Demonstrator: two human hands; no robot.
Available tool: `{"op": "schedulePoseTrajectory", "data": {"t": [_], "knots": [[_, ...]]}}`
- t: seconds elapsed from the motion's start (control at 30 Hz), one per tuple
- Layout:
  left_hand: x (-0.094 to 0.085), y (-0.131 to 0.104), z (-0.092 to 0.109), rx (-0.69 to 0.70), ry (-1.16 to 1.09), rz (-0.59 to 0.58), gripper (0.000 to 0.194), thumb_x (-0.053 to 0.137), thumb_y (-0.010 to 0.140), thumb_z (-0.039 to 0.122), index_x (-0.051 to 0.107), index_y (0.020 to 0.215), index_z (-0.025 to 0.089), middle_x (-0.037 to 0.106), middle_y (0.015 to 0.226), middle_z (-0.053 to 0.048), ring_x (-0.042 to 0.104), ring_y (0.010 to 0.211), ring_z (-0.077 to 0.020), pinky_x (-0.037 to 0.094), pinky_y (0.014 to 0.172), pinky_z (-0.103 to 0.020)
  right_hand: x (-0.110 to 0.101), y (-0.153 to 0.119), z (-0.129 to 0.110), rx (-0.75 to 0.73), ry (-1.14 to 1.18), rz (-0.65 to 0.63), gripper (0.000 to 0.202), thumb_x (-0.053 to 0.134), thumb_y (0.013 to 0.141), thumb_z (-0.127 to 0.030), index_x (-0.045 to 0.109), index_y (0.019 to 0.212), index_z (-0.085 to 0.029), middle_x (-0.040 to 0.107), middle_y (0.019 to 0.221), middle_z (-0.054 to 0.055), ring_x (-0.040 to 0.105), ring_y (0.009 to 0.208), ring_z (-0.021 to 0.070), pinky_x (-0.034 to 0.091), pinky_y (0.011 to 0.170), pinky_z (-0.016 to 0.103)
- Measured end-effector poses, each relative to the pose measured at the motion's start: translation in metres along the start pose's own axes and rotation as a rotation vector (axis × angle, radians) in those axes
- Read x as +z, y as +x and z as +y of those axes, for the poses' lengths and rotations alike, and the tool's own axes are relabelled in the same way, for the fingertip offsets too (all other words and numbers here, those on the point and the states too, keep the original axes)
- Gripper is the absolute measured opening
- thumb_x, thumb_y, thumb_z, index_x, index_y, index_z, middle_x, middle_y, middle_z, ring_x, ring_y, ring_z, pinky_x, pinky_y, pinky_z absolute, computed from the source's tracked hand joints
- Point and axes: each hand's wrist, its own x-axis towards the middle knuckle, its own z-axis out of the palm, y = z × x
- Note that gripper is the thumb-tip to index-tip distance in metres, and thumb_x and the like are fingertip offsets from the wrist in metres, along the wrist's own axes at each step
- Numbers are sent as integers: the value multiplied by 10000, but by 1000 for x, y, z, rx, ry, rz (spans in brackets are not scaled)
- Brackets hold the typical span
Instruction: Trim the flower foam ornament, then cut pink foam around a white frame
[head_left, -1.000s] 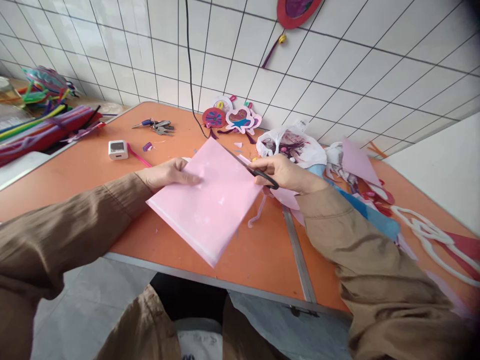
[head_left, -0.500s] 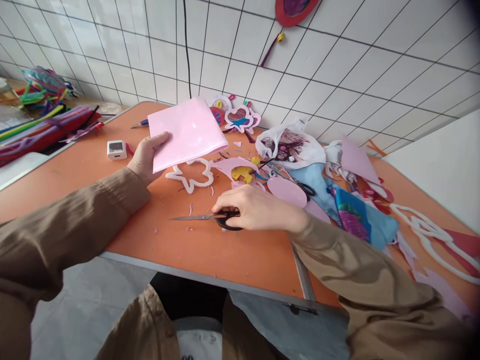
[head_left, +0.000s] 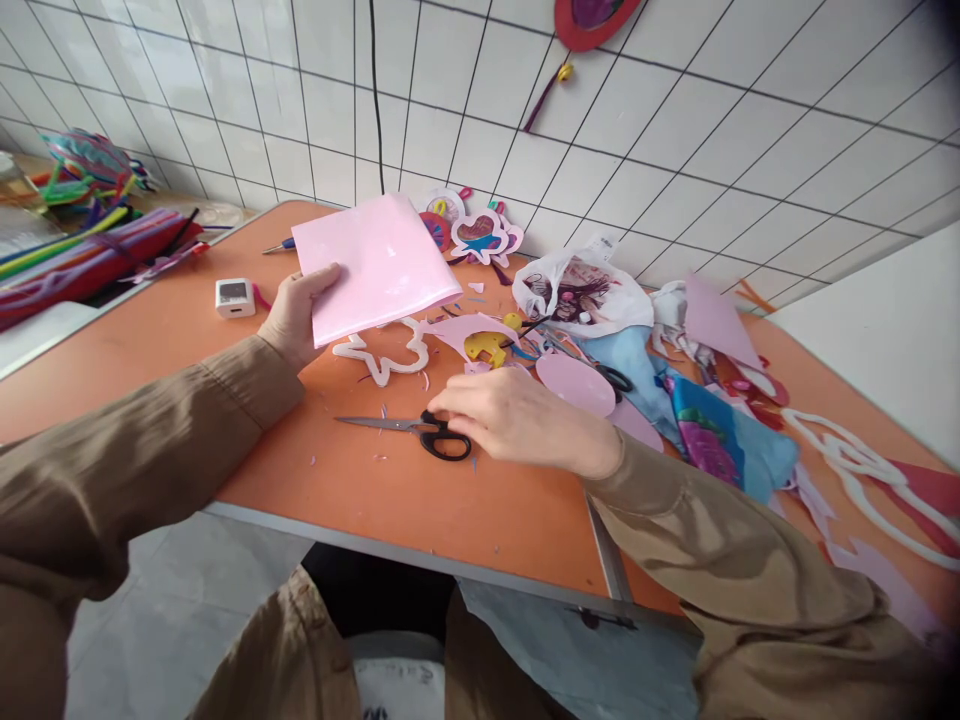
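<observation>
My left hand grips the left edge of a folded pink sheet, thumb on top, holding it above the table. Black-handled scissors point left on the orange table, blades together. The fingers of my right hand are pressed together on the upper handle loop, and the lower loop shows free of them. Just beyond, partly under the pink sheet, lies a white flower-shaped outline.
Pink scraps, a yellow piece, a pink oval and a white plastic bag crowd the table's middle and right. A small white box stands at left. Pipe cleaners lie far left.
My right hand has slid its fingers out of the scissor loops, and the scissors now lie flatter, with both handles showing. The pink sheet has barely shifted.
</observation>
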Motion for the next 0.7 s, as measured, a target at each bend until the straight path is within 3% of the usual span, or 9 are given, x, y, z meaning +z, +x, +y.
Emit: {"op": "schedulePoseTrajectory", "data": {"t": [0.1,0.17,0.23,0.3,0.33,0.43,0.5,0.57,0.7], "knots": [[1,-1,-1,5,33,16,138,590,882,127,721,906,93,775,898,-108,732,905,-243,605,846,-327,-3,1,10,64,-187,257,239,645,895,-153,680,1131,-146,678,1034,120,628,970,271,476,814,372],[1,-1,-1,3,33,34,148,578,887,120,724,891,97,776,883,-97,735,887,-226,605,826,-299,1,5,22,147,-272,370,497,740,819,-177,612,1298,-141,639,1184,168,595,1110,347,484,934,477],[2,-1,-1,-15,20,42,143,583,883,114,724,890,90,775,856,-85,734,879,-217,604,831,-292,10,9,37,209,-281,397,743,804,759,-185,512,1441,-160,557,1393,196,507,1304,406,440,1057,561],[3,-3,0,-32,16,39,134,594,876,116,724,895,91,779,852,-76,731,882,-219,608,841,-307,22,13,52,217,-235,364,836,796,748,-144,448,1508,-172,474,1536,187,382,1457,412,372,1155,588],[3,-4,1,-41,19,34,128,602,871,119,725,897,100,783,861,-71,729,891,-220,609,843,-312,26,14,59,211,-203,352,786,749,775,-107,463,1503,-178,495,1537,169,384,1472,391,362,1174,580],[5,-6,2,-46,50,40,118,611,865,136,728,877,128,785,886,-61,726,925,-222,610,828,-306,31,16,73,213,-113,339,455,540,865,-19,690,1259,-191,712,1292,120,595,1311,305,442,1122,502],[6,-6,1,-34,79,58,127,604,869,139,729,850,130,779,898,-71,727,935,-229,610,829,-317,22,14,77,254,-73,328,364,487,870,-11,769,1037,-169,780,1094,114,699,1121,275,519,1001,425],[6,-5,0,-11,95,71,141,595,869,134,730,833,114,774,915,-96,729,933,-245,612,844,-346,8,10,79,297,-42,271,338,493,845,-16,780,961,-154,790,1035,107,725,1013,257,537,894,365],[4,-3,-2,7,80,58,123,613,853,133,725,862,83,765,937,-133,733,911,-268,627,836,-386,-25,-7,83,379,-64,-53,378,501,775,-1,794,930,-183,795,1029,68,718,979,237,496,802,321]]}}
